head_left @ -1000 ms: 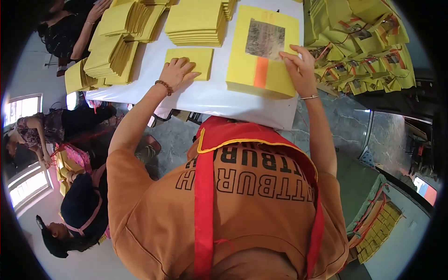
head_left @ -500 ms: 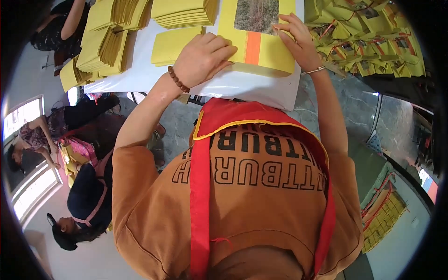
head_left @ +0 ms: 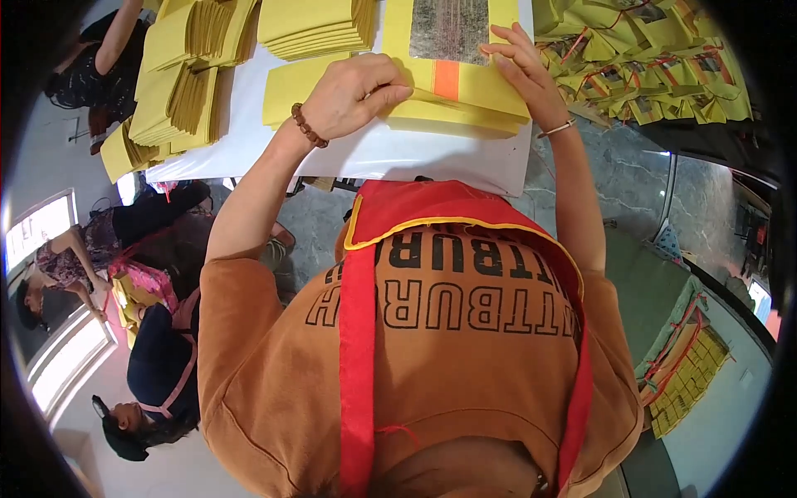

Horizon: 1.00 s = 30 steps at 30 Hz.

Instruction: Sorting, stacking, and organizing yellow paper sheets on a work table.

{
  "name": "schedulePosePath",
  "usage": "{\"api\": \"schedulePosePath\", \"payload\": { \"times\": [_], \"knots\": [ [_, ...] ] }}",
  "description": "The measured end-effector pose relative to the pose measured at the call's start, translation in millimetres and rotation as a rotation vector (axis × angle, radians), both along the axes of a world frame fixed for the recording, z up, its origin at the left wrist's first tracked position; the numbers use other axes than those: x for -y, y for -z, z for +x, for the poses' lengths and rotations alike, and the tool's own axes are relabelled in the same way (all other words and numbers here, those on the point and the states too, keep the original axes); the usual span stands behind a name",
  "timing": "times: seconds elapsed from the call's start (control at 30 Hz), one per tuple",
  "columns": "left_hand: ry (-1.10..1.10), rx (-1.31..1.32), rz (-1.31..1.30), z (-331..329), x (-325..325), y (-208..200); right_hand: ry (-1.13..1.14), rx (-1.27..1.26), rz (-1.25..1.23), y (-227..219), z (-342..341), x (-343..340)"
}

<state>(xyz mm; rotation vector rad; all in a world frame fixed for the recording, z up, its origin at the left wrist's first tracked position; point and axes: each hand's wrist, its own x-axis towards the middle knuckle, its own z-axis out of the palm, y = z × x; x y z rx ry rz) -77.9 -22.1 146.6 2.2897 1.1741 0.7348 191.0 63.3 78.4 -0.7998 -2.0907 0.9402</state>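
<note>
The pile (head_left: 452, 123) of yellow paper lies on the table at the upper middle of the frame, its far end cut off by the top edge. Its top sheet (head_left: 486, 80), with a dark patch (head_left: 449, 31) and an orange band (head_left: 446, 80), stands raised along the near edge.

The left hand (head_left: 347, 95) has thumb and forefinger closed on the sheet's near left corner. The fingers' undersides are hidden, so whether they pinch just 1 layer is hard to tell.

The right hand (head_left: 531, 83) is loosely spread, fingertips resting at the sheet's right edge, gripping nothing.

To do this lift well, it seems best to part 1 sheet only, raise the corner gently so the paper does not crease, and let the right fingertips steady the edge so the layers below stay square.

Left of the pile, partly behind the left hand, sits a low stack (head_left: 286, 87); folded packets (head_left: 315, 26) lie above it. The white table (head_left: 490, 162) shows along the near side, and yellow bundles (head_left: 631, 58) fill the upper right.
</note>
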Motion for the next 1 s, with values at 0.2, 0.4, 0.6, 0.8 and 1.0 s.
{"api": "schedulePosePath", "payload": {
  "times": [0.2,0.4,0.6,0.8,1.0],
  "knots": [
    [-0.034,-0.049,-0.123,-1,-5,-2,0.011,-0.025,-0.058,0,1,-2],
    [0.007,0.033,-0.074,-3,-6,5,0.083,-0.070,-0.064,-9,-5,2],
    [-0.018,0.040,-0.186,-1,-5,2,0.017,-0.056,-0.188,-12,-1,4],
    [-0.077,0.133,-0.282,0,-3,6,0.021,-0.064,-0.141,-8,-1,4],
    [-0.232,0.456,-0.577,-2,-8,11,-0.157,-0.143,-0.086,2,8,-6]
  ]
}}
